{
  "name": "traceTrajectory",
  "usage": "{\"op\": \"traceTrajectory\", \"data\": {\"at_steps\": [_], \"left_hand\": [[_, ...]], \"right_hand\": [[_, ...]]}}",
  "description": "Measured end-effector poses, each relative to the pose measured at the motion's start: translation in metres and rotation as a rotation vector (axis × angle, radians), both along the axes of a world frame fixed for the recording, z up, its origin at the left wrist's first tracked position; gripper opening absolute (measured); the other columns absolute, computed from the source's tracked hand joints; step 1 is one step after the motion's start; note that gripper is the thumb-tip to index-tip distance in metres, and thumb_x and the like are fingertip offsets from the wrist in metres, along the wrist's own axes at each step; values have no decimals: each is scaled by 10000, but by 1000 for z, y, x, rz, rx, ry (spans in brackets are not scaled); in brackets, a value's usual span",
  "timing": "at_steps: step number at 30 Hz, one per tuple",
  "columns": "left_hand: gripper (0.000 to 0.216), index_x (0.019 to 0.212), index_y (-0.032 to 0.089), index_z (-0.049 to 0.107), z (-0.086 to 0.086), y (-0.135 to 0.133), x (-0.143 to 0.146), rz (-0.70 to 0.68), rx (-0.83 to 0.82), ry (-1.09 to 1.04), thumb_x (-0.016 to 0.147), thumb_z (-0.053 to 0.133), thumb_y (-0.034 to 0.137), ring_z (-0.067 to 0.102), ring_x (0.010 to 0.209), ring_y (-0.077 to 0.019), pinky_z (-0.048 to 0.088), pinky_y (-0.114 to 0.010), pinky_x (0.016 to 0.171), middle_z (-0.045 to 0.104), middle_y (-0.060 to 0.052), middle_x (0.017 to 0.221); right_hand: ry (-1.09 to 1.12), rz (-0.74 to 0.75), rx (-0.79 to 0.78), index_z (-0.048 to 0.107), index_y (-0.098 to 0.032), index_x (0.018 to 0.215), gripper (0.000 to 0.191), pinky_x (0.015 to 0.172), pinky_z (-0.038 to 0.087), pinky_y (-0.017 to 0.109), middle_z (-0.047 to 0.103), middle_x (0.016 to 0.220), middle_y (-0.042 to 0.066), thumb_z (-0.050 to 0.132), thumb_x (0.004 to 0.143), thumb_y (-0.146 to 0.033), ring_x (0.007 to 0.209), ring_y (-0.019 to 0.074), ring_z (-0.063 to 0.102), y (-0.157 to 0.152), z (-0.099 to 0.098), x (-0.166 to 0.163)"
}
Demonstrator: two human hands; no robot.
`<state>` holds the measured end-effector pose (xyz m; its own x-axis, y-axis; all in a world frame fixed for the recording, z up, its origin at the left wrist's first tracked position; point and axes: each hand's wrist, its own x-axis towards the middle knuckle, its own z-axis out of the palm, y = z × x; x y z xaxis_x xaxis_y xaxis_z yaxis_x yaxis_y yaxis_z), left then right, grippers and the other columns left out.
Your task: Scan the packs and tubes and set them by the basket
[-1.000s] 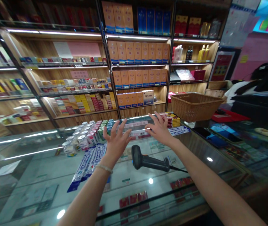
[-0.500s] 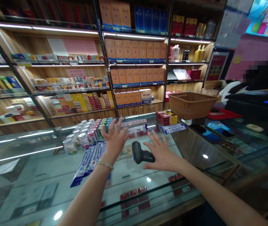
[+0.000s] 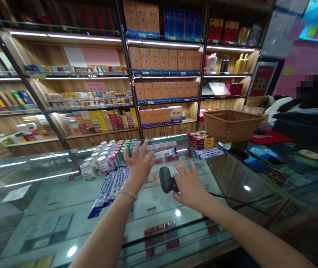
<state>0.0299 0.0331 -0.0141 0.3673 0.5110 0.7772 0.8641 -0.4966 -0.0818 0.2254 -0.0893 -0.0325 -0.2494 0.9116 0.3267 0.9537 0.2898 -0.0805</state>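
My left hand (image 3: 139,167) hovers over the glass counter with its fingers spread, holding nothing. It is beside several blue-and-white long packets (image 3: 110,190) and rows of small cans (image 3: 105,155). My right hand (image 3: 189,182) is at a black handheld barcode scanner (image 3: 165,180). Its palm and thumb cover most of the scanner's handle, while several fingers stay stretched out and apart. The scanner's head points left, toward my left hand. Whether the palm presses on the handle is hidden.
The glass counter (image 3: 97,230) has products beneath it. Toward the back stand red and yellow packs (image 3: 200,140) and a wicker basket (image 3: 233,126). Phones (image 3: 270,159) lie at the right, near a person in dark clothing. A black cable (image 3: 239,203) crosses the counter. Stocked shelves line the wall.
My right hand has moved left over the scanner's handle, covering more of it. The cable shows more clearly behind my right wrist. My left hand stays spread. The view has shifted slightly.
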Motion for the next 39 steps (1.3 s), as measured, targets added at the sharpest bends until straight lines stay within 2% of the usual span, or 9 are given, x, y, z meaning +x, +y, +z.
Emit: {"op": "traceTrajectory", "data": {"at_steps": [7,10,12,14,19,24,29,34,39], "left_hand": [[212,1050,312,780,-1,1,-1,2,-21,-22,843,800,276,366,1529,-412,45,-767,1221,481,-63,1642],[219,1078,300,773,-1,1,-1,15,-22,-5,860,787,288,349,1537,-418,61,-775,1214,457,-76,1657],[212,1081,296,772,-1,0,0,21,-21,-3,869,779,287,347,1537,-418,69,-778,1211,455,-79,1659],[198,1068,297,775,0,0,1,23,-24,-12,869,780,288,356,1532,-417,76,-780,1207,467,-80,1651],[189,1049,310,784,1,-1,2,25,-40,-43,861,788,296,364,1526,-412,71,-773,1212,488,-69,1637],[216,1069,317,785,2,-2,1,29,-55,-41,856,784,283,353,1530,-412,66,-764,1212,464,-65,1654],[188,1068,310,782,0,0,-1,19,-54,-43,883,756,322,339,1539,-408,44,-752,1218,458,-65,1658],[206,1093,309,775,-2,3,-2,15,-34,-29,889,746,325,327,1545,-406,38,-757,1218,441,-72,1669],[202,1073,316,781,-1,1,-2,7,-42,-45,873,758,303,341,1536,-412,61,-774,1213,459,-73,1657]], "right_hand": [[149,-35,43,711,-151,1131,387,1247,186,708,479,1621,183,675,787,-325,1558,421,305,7,-4,3],[322,-51,127,677,-176,1157,407,1202,371,574,522,1589,160,641,763,-271,1486,361,440,9,-2,14],[435,-54,155,635,-194,1213,454,1085,493,467,555,1549,142,612,764,-257,1361,317,573,8,4,22],[505,-89,131,599,-204,1240,460,951,541,417,615,1452,131,590,785,-269,1197,299,667,5,11,29],[534,-133,-7,598,-218,1110,307,813,484,343,731,1105,88,612,817,-310,1020,293,701,0,28,38],[461,-198,-150,590,-220,1204,427,690,379,297,765,933,78,683,805,-342,890,306,725,-5,33,35],[402,-252,-176,607,-212,1178,413,664,328,283,775,927,96,711,813,-374,880,304,732,-6,33,30],[383,-282,-161,622,-213,1143,386,672,349,284,782,917,88,719,804,-369,886,300,739,-5,33,29],[316,-265,-98,612,-217,1244,444,664,401,306,796,918,90,682,828,-358,853,316,753,-7,36,30]]}}
